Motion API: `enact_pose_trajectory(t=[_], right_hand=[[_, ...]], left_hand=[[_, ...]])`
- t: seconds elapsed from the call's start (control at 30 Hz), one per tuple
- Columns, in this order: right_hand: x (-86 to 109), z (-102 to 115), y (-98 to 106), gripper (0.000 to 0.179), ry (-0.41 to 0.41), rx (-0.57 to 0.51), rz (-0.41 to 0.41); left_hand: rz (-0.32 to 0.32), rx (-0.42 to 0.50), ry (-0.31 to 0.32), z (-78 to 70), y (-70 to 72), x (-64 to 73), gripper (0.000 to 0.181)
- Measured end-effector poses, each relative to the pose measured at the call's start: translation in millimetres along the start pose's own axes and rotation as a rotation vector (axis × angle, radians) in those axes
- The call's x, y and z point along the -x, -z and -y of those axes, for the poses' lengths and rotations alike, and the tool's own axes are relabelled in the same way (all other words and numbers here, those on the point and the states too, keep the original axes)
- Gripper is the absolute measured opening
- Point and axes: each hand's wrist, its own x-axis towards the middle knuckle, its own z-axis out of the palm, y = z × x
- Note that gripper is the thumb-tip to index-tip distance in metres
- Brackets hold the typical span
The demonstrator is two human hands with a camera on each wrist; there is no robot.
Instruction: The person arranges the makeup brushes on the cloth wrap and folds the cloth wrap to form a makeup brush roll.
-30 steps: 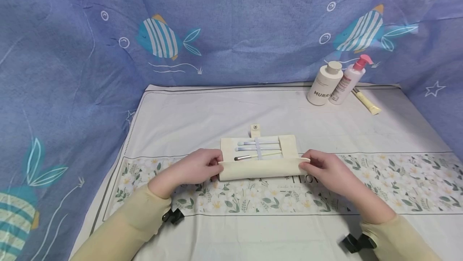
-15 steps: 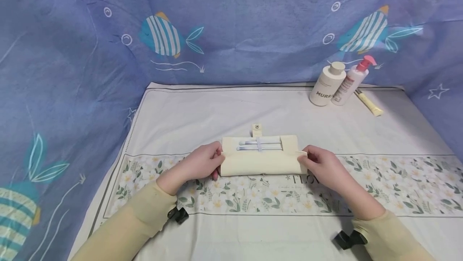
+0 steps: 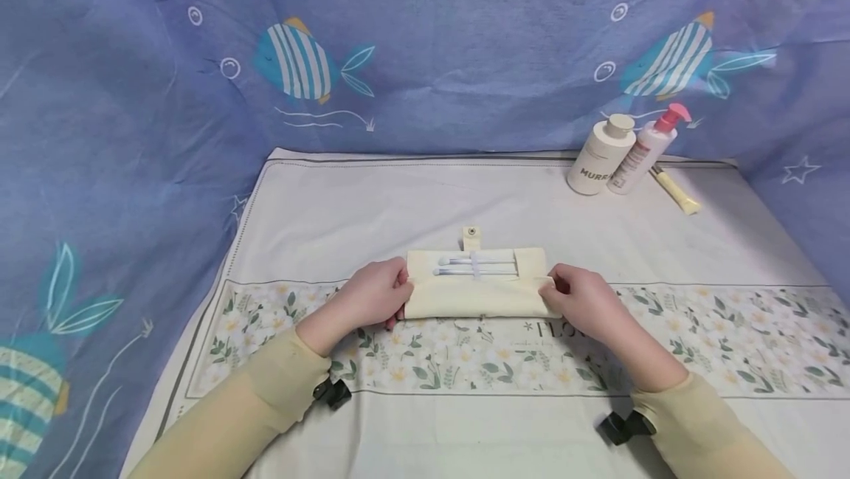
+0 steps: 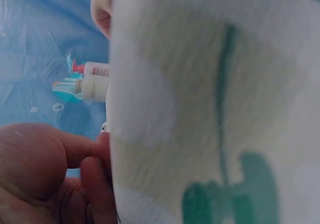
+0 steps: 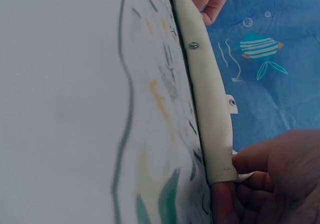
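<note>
A cream brush roll (image 3: 478,298) lies across the floral band of the tablecloth, its near part folded over toward the back. Two pale makeup brushes (image 3: 481,271) show under a lilac elastic strap in the part still uncovered. My left hand (image 3: 373,293) pinches the roll's left end between thumb and fingers. At the right end, my right hand (image 3: 584,296) pinches the folded edge. A strap with a metal snap (image 3: 471,232) sticks out at the back. In the right wrist view the folded roll (image 5: 207,93) shows another snap (image 5: 194,45) on its outer face.
Behind to the right stand a white bottle (image 3: 600,158) and a pump bottle (image 3: 643,153) with a pink top. A pale yellow tube-shaped item (image 3: 677,193) lies beside them. A blue fish-print curtain (image 3: 425,51) hangs along the table's back.
Both hands have moved the folded edge farther back, covering the dark-tipped brush that showed a second ago. The right hand has shifted slightly left.
</note>
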Motion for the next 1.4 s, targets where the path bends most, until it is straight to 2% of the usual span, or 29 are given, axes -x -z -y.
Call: enact_pose_trajectory(t=[0.1, 0.2, 0.3, 0.37, 0.47, 0.53, 0.63, 0.77, 0.9, 1.03, 1.23, 1.4], right_hand=[[0.3, 0, -1, 0.012, -0.017, 0.031, -0.02], [0.6, -1, -3, 0.019, -0.021, 0.053, -0.046], [1.0, -1, -6, 0.023, 0.009, 0.089, -0.091], [1.8, 0, -8, 0.018, 0.051, 0.127, -0.133], [3.1, 1, -10, 0.01, 0.113, 0.19, -0.177], [3.5, 2, -11, 0.01, 0.164, 0.225, -0.192], [3.5, 2, -12, 0.012, 0.241, 0.26, -0.199], [5.0, 2, -13, 0.015, 0.404, 0.286, -0.229], [8.0, 5, -12, 0.014, 0.543, 0.27, -0.223], [11.5, 6, -12, 0.014, 0.549, 0.255, -0.181], [13.6, 6, -10, 0.032, 0.531, 0.311, -0.111], [13.6, 5, -11, 0.04, 0.536, 0.352, -0.091]], left_hand=[[-0.04, -0.084, -0.006, -0.7, -1.1, -1.4, 0.019], [-0.09, -0.182, 0.001, -2.7, -2.1, -1.1, 0.016], [-0.164, -0.273, -0.048, -6.9, -3.7, 1.5, 0.011], [-0.214, -0.341, -0.14, -12.1, -5.4, 5.0, 0.011], [-0.258, -0.454, -0.352, -21.3, -9.7, 11.1, 0.02], [-0.231, -0.517, -0.48, -25.9, -12.8, 14.5, 0.027], [-0.137, -0.571, -0.575, -27.9, -16.3, 18.4, 0.034], [-0.049, -0.613, -0.551, -27.5, -19.0, 21.6, 0.039], [-0.039, -0.608, -0.532, -28.1, -20.1, 23.2, 0.039], [-0.042, -0.592, -0.528, -27.4, -20.6, 23.4, 0.039], [-0.04, -0.575, -0.532, -25.0, -19.9, 22.7, 0.041], [-0.019, -0.549, -0.541, -22.3, -17.9, 19.5, 0.044]])
